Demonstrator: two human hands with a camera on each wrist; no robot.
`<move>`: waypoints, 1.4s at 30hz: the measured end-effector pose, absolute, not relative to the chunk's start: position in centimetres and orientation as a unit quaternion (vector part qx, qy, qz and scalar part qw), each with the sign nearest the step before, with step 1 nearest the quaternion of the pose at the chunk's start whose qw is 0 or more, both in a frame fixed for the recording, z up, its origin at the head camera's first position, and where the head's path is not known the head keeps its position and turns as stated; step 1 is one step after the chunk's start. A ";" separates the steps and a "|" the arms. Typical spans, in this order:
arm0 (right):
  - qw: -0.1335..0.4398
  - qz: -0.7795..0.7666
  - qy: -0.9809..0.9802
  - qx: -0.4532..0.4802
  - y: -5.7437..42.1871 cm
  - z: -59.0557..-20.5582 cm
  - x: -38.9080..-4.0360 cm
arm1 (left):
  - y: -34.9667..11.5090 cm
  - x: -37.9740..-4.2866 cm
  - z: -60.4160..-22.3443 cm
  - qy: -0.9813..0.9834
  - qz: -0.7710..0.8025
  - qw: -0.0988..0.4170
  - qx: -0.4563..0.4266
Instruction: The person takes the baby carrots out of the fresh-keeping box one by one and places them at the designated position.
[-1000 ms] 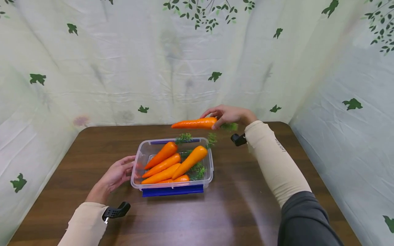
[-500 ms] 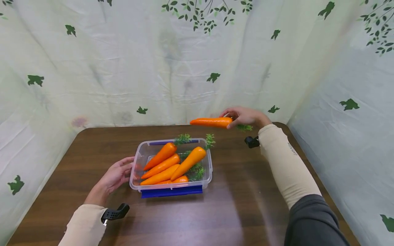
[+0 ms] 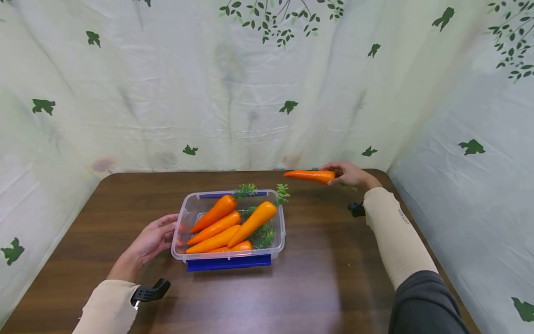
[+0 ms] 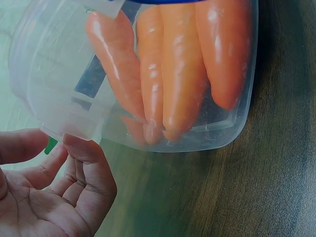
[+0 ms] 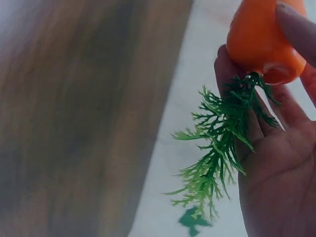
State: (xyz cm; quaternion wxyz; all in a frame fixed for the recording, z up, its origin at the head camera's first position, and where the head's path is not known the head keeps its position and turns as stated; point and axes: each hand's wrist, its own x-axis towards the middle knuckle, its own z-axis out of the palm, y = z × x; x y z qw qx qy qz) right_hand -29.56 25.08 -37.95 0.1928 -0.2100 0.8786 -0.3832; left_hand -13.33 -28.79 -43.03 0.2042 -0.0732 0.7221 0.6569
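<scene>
A clear plastic container [image 3: 277, 241] with blue clips stands on the table, and several glossy orange carrots [image 3: 253, 223] with feathery green tops lie in it. My left hand [image 3: 152, 239] touches the container's left side with its fingertips. Close up in the left wrist view, the left fingertips are right at the clear rim. At the table's back right, my right hand [image 3: 350, 176] grips another carrot [image 3: 308, 175] near its thick end, tip pointing left. Its green top [image 5: 217, 143] hangs beside the palm in the right wrist view.
The brown wooden table [image 3: 317, 278] reaches back to a pale curtain [image 3: 250, 93] printed with green leaves. The curtain also closes off both sides. The table's back edge runs close behind the right hand.
My right hand has carried its carrot to the right, away from above the container, and is now lower, near the table's back. The left hand stays at the container.
</scene>
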 end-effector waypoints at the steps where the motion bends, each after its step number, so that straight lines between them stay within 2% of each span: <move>1: 0.193 -0.387 0.878 -0.204 25.3 -38.3 -29.5 | -28.8 -13.3 -43.1 0.721 0.658 0.204 -0.073; 15: 0.167 -0.379 0.897 -0.156 28.2 -42.8 -29.2 | -28.8 -13.4 -43.0 0.714 0.664 0.211 -0.069; 42: 0.164 -0.355 0.911 -0.134 29.9 -44.9 -28.9 | -28.9 -13.5 -43.0 0.716 0.661 0.214 -0.070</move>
